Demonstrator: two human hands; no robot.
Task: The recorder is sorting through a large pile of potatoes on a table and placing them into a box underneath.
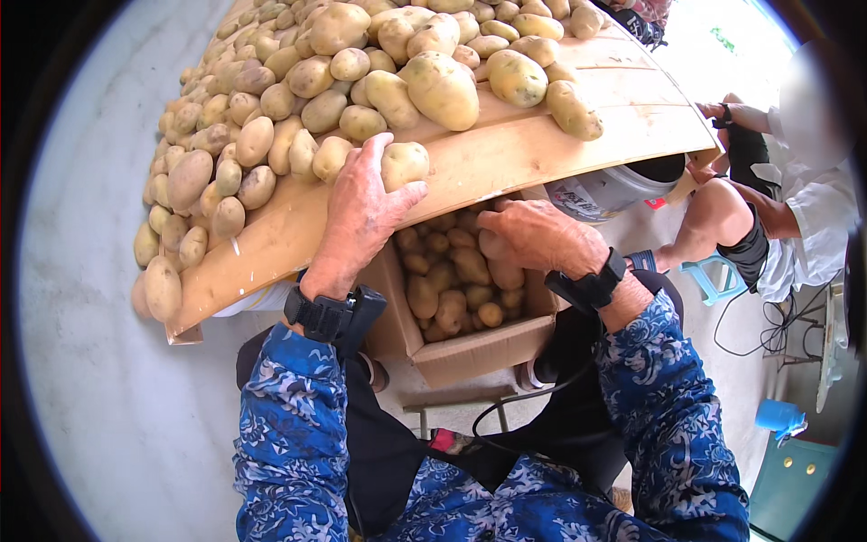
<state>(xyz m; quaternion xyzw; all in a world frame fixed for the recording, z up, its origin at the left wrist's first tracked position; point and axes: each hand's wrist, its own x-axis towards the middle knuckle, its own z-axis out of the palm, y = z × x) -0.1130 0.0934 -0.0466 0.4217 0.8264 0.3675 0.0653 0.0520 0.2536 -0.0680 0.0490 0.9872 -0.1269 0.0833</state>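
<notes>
A large heap of potatoes (298, 88) covers much of a wooden board table (488, 159). At its near edge, my left hand (366, 196) has thumb and fingers around a pale potato (404, 164) that rests on the board. Below the edge, between my legs, is an open cardboard box (488, 352) holding many smaller potatoes (450, 311). My right hand (542, 234) is over the box's right side, its fingertips partly hidden under the board's edge. A potato lies beside and partly behind those fingers; whether they grip it I cannot tell.
A bucket (596, 193) stands under the board's right end, beyond the box. At the right a co-worker (806, 210) sits close to the table, near a light blue stool (714, 278). Cables (779, 332) lie on the floor. A thin cable runs from my right wrist across my lap.
</notes>
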